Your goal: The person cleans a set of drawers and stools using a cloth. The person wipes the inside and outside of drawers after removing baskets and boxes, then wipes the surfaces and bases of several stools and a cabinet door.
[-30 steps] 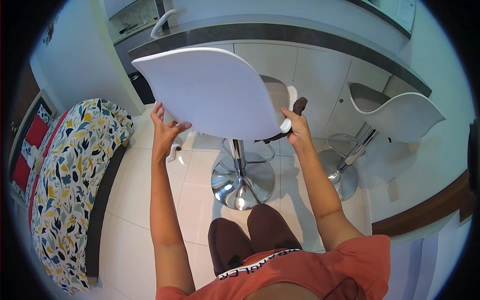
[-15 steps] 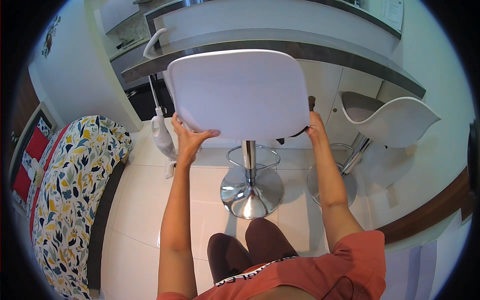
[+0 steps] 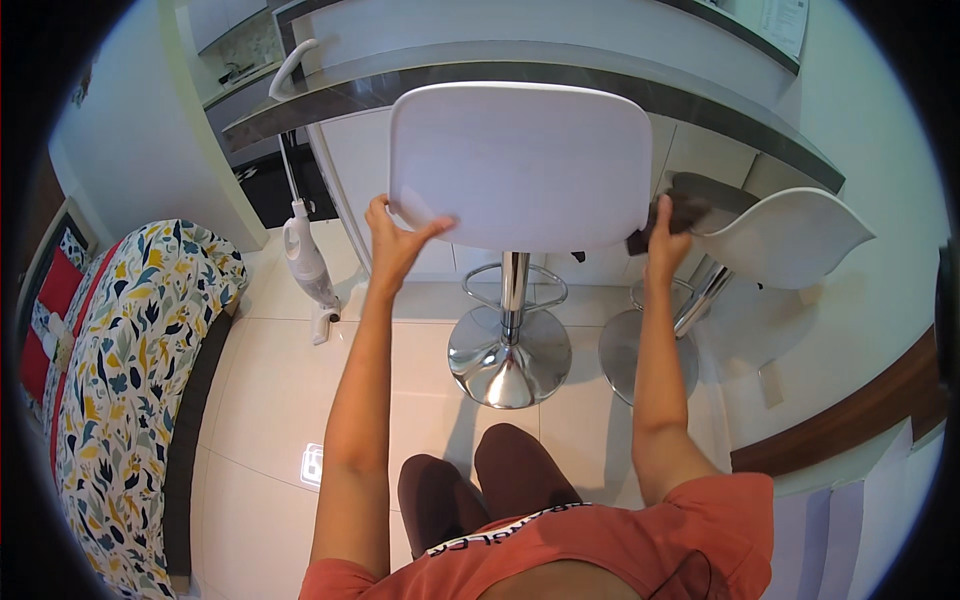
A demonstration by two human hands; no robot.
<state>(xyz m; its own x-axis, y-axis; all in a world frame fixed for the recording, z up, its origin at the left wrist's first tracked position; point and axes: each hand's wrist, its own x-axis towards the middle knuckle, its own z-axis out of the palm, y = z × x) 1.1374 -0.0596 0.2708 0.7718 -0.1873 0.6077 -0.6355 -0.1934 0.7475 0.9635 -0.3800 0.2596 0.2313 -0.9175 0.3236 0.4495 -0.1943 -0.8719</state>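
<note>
A white bar stool point(image 3: 520, 165) with a chrome post and round base stands in front of me, its backrest toward me. My left hand point(image 3: 398, 242) grips the lower left edge of that backrest, thumb on the near face and fingers round the side. Beside the right edge, my right hand point(image 3: 664, 243) is closed on a dark brown, cloth-like item point(image 3: 688, 212). That item is blurred, and part of it is hidden behind the hand and the stool. The stool's seat is out of sight behind its backrest.
A curved counter point(image 3: 450, 80) runs behind the stool. At right stands a second white stool point(image 3: 800, 240) with a grey seat pad. A white stick vacuum point(image 3: 308, 265) leans on the counter at left. A bed with patterned bedding point(image 3: 140, 400) fills the left side.
The stool has shifted right and slightly farther from me, my left hand staying on it. My right hand has moved up and right, off the lower corner, and more of the brown item shows.
</note>
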